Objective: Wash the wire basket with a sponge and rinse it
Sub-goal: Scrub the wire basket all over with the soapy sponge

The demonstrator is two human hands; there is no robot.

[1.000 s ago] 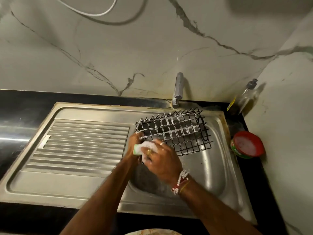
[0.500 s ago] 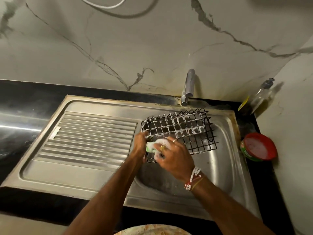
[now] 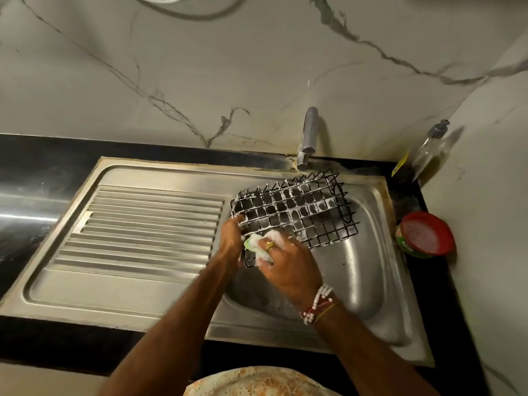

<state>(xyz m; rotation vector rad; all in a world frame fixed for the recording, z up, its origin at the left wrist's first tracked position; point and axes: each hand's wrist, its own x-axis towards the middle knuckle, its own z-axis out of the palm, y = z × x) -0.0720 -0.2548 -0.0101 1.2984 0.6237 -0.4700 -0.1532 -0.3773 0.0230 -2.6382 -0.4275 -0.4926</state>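
A black wire basket [image 3: 297, 207], streaked with white foam, lies tilted over the steel sink bowl [image 3: 368, 270]. My left hand [image 3: 231, 238] grips the basket's near left corner. My right hand [image 3: 288, 264] presses a soapy green-and-white sponge [image 3: 258, 245] against the basket's near edge, just right of the left hand. The part of the basket under both hands is hidden.
A chrome tap [image 3: 307, 138] stands behind the bowl, no water running. The ribbed drainboard [image 3: 143, 227] lies to the left. A red-rimmed tub of dish soap [image 3: 425, 235] and a pump bottle [image 3: 428, 150] sit on the black counter at the right, near the corner wall.
My right hand has slid the sponge slightly along the basket's near edge; my left hand keeps its hold on the corner. The camera view shifted a little.
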